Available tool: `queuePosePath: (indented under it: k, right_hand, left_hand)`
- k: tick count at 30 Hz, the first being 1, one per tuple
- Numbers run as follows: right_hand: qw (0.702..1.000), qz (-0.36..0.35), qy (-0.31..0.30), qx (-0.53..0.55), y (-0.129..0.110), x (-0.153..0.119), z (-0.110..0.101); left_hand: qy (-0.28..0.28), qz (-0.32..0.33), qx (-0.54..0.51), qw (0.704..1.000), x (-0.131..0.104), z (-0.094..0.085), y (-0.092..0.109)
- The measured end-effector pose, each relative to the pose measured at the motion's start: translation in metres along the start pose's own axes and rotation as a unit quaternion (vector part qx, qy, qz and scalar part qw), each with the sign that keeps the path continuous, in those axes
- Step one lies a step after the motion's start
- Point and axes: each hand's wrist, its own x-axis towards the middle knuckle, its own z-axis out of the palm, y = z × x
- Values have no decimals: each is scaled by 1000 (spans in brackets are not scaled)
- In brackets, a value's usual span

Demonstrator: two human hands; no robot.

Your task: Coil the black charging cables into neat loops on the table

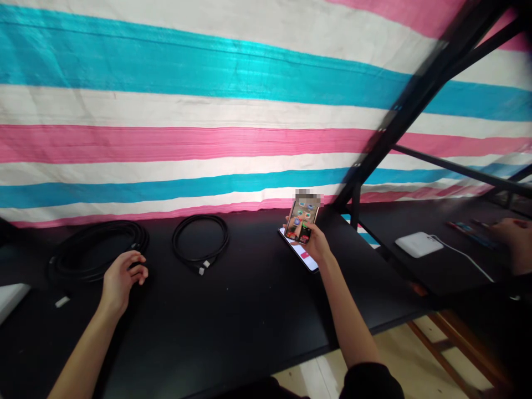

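Note:
My right hand (317, 244) grips a smartphone (302, 221) with its lit screen of app icons facing me. Under it, a second phone (311, 261) with a bright screen lies on the black table, partly covered by the hand and the held phone. My left hand (125, 277) hovers empty, fingers loosely curled and apart, in front of a large coil of black cable (97, 228). Between my hands lies a smaller coil of black cable (226, 238), its light-coloured plugs pointing toward me.
The black table (199, 343) backs onto a striped sheet (166, 144). A black metal frame (399, 119) slants up on the right. Beyond it are a white power bank or charger (419, 244) with a cord and another person's blurred hand (517, 241). A white object (11, 299) sits far left.

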Motion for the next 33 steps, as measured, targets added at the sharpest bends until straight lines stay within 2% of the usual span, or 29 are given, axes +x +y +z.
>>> queuePosePath:
  k: [10, 21, 33]
  right_hand:
    - [1000, -14, 4, 7, 0, -1, 1]
    - [996, -36, 72, -23, 8, -1, -2]
    - [997, -12, 74, 34, -8, -1, 8]
  left_hand:
    - [-6, 0, -21, 1000, 1, -4, -2]
    - [-7, -10, -18, 1000, 3, -3, -2]
    - [-1, -12, -12, 1000, 0, -1, 1]
